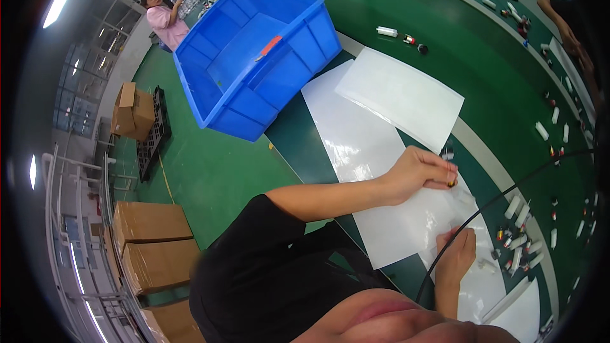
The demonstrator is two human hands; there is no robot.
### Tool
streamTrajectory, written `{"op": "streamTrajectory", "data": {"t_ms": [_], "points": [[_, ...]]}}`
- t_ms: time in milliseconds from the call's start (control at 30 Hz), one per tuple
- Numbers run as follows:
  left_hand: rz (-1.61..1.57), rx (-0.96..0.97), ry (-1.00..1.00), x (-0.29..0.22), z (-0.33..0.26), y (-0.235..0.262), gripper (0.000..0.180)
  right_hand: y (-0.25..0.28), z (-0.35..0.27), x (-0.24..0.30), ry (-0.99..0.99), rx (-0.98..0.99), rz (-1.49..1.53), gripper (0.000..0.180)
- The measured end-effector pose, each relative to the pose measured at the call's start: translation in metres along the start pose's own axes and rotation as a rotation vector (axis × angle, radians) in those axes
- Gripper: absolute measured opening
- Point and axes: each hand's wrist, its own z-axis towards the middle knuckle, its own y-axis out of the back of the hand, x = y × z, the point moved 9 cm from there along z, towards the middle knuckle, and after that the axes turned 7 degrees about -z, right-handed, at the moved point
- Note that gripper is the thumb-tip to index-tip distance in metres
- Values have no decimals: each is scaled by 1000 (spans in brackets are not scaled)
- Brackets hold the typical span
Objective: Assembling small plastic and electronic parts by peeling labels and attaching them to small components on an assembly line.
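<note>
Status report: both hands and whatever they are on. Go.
Left hand pinching a small dark part over the white sheet. Right hand on sheet edge, grip unclear. Black cable crosses between.

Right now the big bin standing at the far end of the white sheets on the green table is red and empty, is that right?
Not quite: in the head view the big bin is blue, not red. It does stand at the far end of the white sheets on the green table, and nothing shows inside it.
</note>
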Motion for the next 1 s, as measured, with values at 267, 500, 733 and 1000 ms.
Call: {"op": "streamTrajectory", "data": {"t_ms": [267, 500, 733, 1000], "points": [[21, 42, 11, 12, 4, 10, 12, 10, -5, 14, 291, -80, 185, 22], [26, 85, -38, 17, 6, 11, 14, -1, 8, -21, -65, 153, 595, 19], [-16, 89, -34, 15, 3, 13, 12, -1, 5, -36, -280, 76, 833, 13], [143, 58, -32, 1, 4, -17, 15, -31, 12, 60, -540, 597, 2204, 28]]}}
